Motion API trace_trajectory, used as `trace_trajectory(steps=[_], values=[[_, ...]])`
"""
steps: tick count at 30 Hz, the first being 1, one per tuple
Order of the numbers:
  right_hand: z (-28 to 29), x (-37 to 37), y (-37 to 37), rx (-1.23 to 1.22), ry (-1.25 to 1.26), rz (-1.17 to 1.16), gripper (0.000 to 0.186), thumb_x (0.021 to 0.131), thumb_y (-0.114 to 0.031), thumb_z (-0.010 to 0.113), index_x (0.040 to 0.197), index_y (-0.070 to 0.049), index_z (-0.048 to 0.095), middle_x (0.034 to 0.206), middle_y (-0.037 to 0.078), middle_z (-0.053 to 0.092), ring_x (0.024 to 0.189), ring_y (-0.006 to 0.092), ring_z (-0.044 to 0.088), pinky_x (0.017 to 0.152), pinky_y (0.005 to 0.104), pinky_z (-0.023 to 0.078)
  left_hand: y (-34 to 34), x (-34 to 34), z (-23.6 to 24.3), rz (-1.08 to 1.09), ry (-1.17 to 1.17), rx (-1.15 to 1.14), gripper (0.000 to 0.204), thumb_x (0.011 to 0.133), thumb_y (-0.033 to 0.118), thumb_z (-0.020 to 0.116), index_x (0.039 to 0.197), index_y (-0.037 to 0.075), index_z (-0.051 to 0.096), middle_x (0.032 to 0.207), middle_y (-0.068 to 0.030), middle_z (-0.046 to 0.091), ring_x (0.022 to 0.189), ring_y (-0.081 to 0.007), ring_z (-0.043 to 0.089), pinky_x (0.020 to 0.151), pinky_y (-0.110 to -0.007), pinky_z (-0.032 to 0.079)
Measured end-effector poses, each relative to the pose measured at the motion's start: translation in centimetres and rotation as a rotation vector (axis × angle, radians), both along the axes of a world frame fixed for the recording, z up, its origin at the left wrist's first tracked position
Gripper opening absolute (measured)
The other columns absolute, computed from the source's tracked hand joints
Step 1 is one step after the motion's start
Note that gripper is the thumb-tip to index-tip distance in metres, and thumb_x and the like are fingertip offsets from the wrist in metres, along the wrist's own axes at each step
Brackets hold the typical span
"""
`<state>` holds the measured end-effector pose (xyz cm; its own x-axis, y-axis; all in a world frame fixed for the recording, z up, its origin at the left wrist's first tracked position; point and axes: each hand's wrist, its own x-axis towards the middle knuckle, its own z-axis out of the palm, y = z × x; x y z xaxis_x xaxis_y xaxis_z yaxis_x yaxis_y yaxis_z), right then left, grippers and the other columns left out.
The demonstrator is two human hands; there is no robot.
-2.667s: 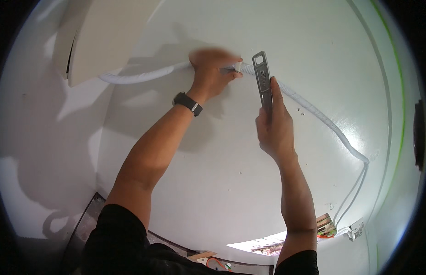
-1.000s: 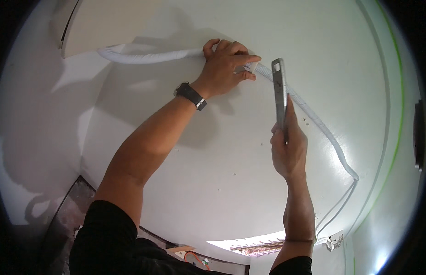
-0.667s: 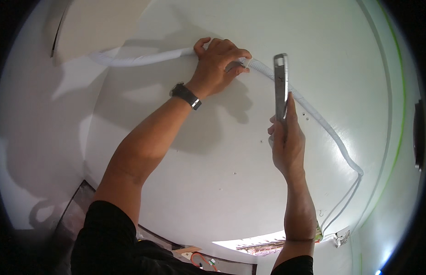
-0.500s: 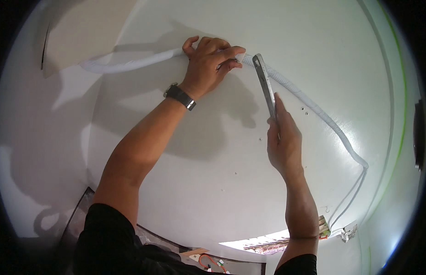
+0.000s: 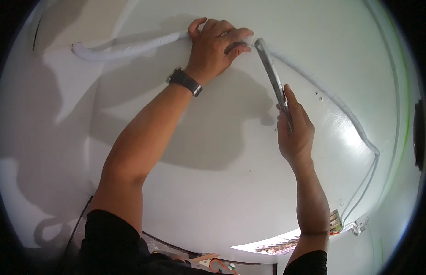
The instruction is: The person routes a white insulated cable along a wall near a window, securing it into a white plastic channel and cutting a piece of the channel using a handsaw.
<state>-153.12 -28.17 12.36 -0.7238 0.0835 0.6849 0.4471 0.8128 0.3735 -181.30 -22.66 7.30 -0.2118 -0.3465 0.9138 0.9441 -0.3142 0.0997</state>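
A long white wrapped pipe (image 5: 139, 47) runs across the pale wall, curving down at its right end. My left hand (image 5: 217, 46), with a black watch on its wrist, is closed over the pipe at the upper middle. Thumb and forefinger grip around a small whitish piece (image 5: 248, 41) on the pipe; its kind is hard to make out. In my right hand (image 5: 296, 130) is a long grey metal bar-like tool (image 5: 272, 73), its fingers wrapped round the lower end. The tool's upper end is close to the left fingertips, just to their right.
A beige box-like unit (image 5: 62, 23) is at the upper left, where the pipe's left end meets it. Thin grey lines (image 5: 363, 188) drop from the pipe's right end to a small fitting (image 5: 359, 227). Several small holes mark the wall. A bright opening (image 5: 268, 243) lies below.
The view has shifted, so the wall, pipe and both hands sit differently in the picture. The tool's top end is a little closer to my left fingertips. Both hands keep their grip.
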Motion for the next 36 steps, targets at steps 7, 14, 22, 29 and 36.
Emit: trace_trajectory(steps=[7,14,22,29,36], values=[[-5.5,1.6,2.2,-0.551,0.240,0.138,0.059,0.096,0.007,0.053,0.154,-0.005,0.045,0.097,0.014,0.071,0.075,0.0153,0.066,0.072,0.0303,0.056,0.4,0.1,0.1,0.081,0.049,0.034,0.037,0.087,0.040,0.081,0.121,0.031,0.073,0.095,0.0094,0.059,0.101,-0.0137,0.055,0.105,-0.045,0.026],[-5.9,-1.4,4.3,-0.302,0.331,0.281,0.050,0.094,0.005,0.057,0.144,-0.001,0.056,0.095,0.022,0.071,0.072,0.0325,0.066,0.073,0.0386,0.054,1.2,-0.9,0.5,0.163,0.111,0.039,0.039,0.087,0.038,0.081,0.124,0.027,0.072,0.095,0.0080,0.060,0.098,-0.0156,0.055,0.102,-0.044,0.027],[-5.5,-1.3,3.8,-0.438,0.305,0.190,0.052,0.093,-0.001,0.060,0.145,-0.003,0.056,0.076,0.018,0.065,0.068,0.0269,0.065,0.070,0.0389,0.052,0.7,-0.2,0.1,0.155,0.125,0.084,0.035,0.092,0.034,0.078,0.126,0.027,0.072,0.096,0.0069,0.060,0.100,-0.0154,0.055,0.102,-0.045,0.027],[-6.8,-2.1,4.4,-0.286,0.332,0.161,0.053,0.094,-0.001,0.059,0.147,-0.006,0.055,0.081,0.018,0.069,0.073,0.0282,0.067,0.073,0.0398,0.054,0.3,0.1,0.0,0.138,0.077,0.002,0.034,0.093,0.032,0.076,0.127,0.031,0.072,0.097,0.0062,0.058,0.103,-0.0158,0.054,0.104,-0.047,0.024],[-7.3,-3.7,2.9,0.121,0.257,0.104,0.059,0.093,0.003,0.057,0.150,-0.008,0.051,0.088,0.018,0.065,0.071,0.0339,0.066,0.068,0.0456,0.055,-0.5,-1.8,0.8,-0.087,0.095,-0.064,0.035,0.085,0.025,0.084,0.118,0.030,0.075,0.115,0.0085,0.067,0.114,-0.0150,0.055,0.106,-0.044,0.023]])
